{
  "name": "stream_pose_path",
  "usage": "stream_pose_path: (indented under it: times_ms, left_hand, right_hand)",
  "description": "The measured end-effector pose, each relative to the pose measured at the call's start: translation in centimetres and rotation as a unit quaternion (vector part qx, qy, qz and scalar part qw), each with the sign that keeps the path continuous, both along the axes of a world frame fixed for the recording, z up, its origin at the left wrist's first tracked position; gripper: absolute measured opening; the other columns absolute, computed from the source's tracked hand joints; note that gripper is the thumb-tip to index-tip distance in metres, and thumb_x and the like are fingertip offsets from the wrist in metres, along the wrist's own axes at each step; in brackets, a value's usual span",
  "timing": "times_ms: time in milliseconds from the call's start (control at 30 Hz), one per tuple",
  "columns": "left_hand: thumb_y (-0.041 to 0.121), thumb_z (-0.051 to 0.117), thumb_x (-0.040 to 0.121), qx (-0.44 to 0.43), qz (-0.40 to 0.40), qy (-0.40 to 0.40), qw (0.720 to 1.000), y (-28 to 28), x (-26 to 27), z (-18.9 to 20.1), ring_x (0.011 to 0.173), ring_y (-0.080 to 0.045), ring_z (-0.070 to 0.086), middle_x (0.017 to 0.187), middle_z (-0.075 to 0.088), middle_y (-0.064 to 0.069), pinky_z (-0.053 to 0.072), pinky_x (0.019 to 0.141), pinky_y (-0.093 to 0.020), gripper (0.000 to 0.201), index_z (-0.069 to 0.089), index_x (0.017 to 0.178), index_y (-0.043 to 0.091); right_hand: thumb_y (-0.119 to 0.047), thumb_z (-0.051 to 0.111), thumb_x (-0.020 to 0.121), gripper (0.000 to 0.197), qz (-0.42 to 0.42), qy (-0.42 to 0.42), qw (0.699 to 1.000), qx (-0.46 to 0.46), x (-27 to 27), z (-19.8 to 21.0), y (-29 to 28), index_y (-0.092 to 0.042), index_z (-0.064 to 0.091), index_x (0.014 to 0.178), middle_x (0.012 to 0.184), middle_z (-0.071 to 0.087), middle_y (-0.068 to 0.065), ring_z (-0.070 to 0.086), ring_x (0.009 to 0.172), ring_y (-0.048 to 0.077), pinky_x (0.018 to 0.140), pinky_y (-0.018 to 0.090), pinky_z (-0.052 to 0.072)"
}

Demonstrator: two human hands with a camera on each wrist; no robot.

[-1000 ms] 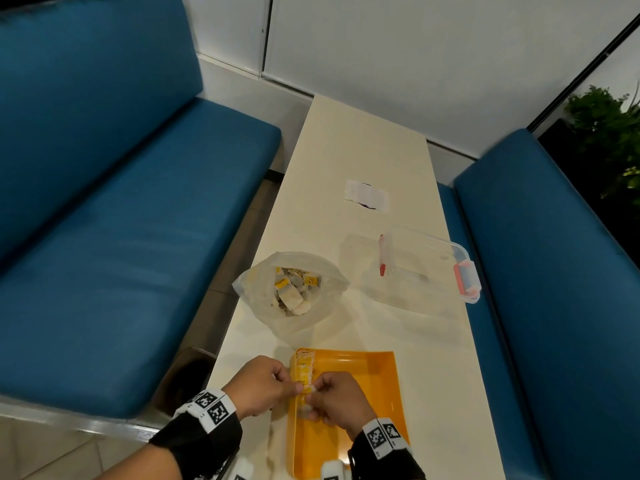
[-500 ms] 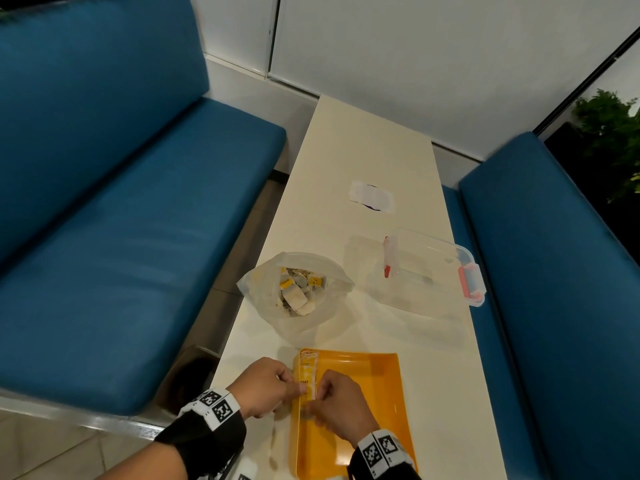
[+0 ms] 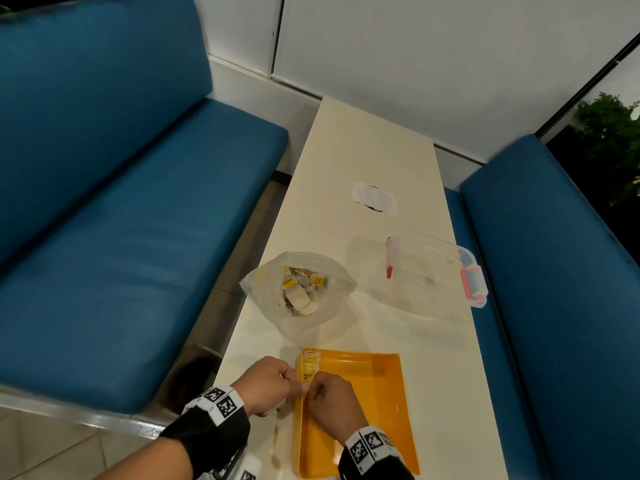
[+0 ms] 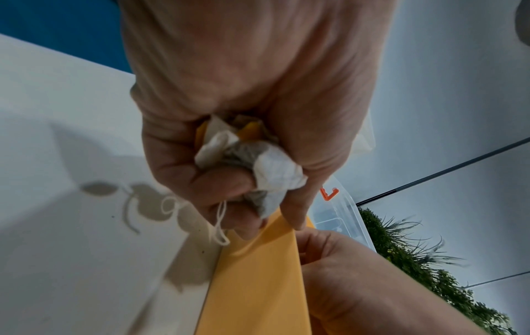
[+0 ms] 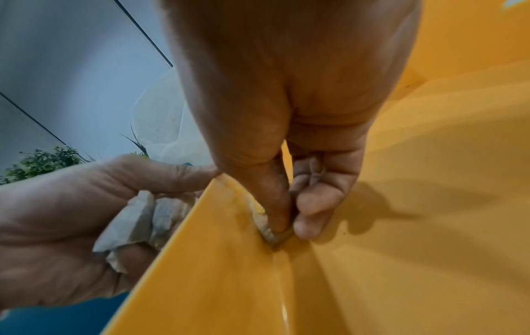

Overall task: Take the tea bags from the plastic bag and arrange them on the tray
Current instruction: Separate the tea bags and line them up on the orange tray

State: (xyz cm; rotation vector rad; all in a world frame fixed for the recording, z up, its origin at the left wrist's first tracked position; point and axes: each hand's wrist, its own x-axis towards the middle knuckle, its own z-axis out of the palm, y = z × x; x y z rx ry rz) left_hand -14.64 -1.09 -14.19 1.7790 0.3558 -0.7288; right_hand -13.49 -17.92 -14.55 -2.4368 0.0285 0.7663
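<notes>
Left hand point(image 3: 268, 384) just outside the left wall of the tray point(image 3: 381, 410), fingers curled round a crumpled bunch of tea bags point(image 4: 252, 163) — white paper, grey filling, yellow tags, strings dangling below the fist onto the table point(image 3: 363, 150). Thumb stretched to the tray's left rim, touching it. Right hand point(image 3: 334, 407) inside the tray, against the same wall, thumb and fingertips pinching one tea bag point(image 5: 269, 229) down into the crease where wall meets floor. Both hands close together, the wall between them. Beyond the hands, along the same wall in the tray's far left corner, one more bag point(image 3: 309, 367) lying flat, yellow with small print; whether it joins the pinched one cannot be told. Rest of the tray floor bare orange.

Plastic bag point(image 3: 299, 292) just beyond the tray's far edge, mouth open upward, a heap of tea bags inside. To the right of that bag and farther than the tray, a clear box point(image 3: 426, 271) with pink latches — one at its right end. Farther still along the table, a white slip point(image 3: 374, 199). Blue benches on both sides of the table; greenery past the right bench. Black sleeves with coded tags on both wrists.
</notes>
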Motion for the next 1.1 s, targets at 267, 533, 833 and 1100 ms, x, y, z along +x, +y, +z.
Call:
stream_pose_path:
  times_ms: [267,533,833,1100]
  left_hand:
    - [0.062,0.057,0.095,-0.135,0.089,0.12,0.979,2.1,0.2,1.6,0.066,-0.019,0.064,0.083,0.071,-0.011,0.047,0.057,-0.022,0.062,0.07,0.105,0.002]
    - [0.058,0.047,0.1,-0.328,0.202,0.198,0.901,3.3,0.1,2.3,0.074,-0.027,0.066,0.086,0.067,-0.016,0.053,0.062,-0.03,0.052,0.068,0.085,0.012]
    - [0.045,0.047,0.105,-0.372,0.224,0.183,0.882,2.6,0.2,3.0,0.069,-0.028,0.07,0.097,0.066,-0.021,0.058,0.06,-0.037,0.039,0.059,0.092,0.01]
    - [0.035,0.058,0.098,-0.387,0.231,0.179,0.874,3.0,0.1,2.6,0.095,-0.033,0.067,0.108,0.07,-0.023,0.058,0.089,-0.047,0.031,0.066,0.106,0.006]
  right_hand:
    - [-0.014,0.065,0.082,0.018,0.002,-0.02,1.0,0.02,0.8,1.5,-1.1,-0.026,0.06,0.069,0.069,0.066,-0.005,0.065,0.066,0.01,0.069,0.032,0.059]
    - [-0.009,0.066,0.087,0.022,0.053,-0.098,0.984,0.141,1.0,5.9,0.7,-0.031,0.067,0.088,0.086,0.063,-0.011,0.054,0.07,0.001,0.066,0.013,0.045]
    - [-0.026,0.075,0.078,0.028,0.118,-0.118,0.975,0.15,-0.2,5.9,2.8,-0.036,0.067,0.103,0.101,0.053,-0.01,0.06,0.079,0.008,0.077,0.019,0.051]
    - [-0.022,0.072,0.086,0.015,0.078,-0.14,0.979,0.126,0.0,4.9,2.0,-0.033,0.064,0.092,0.1,0.054,-0.008,0.06,0.076,0.009,0.066,0.014,0.048]
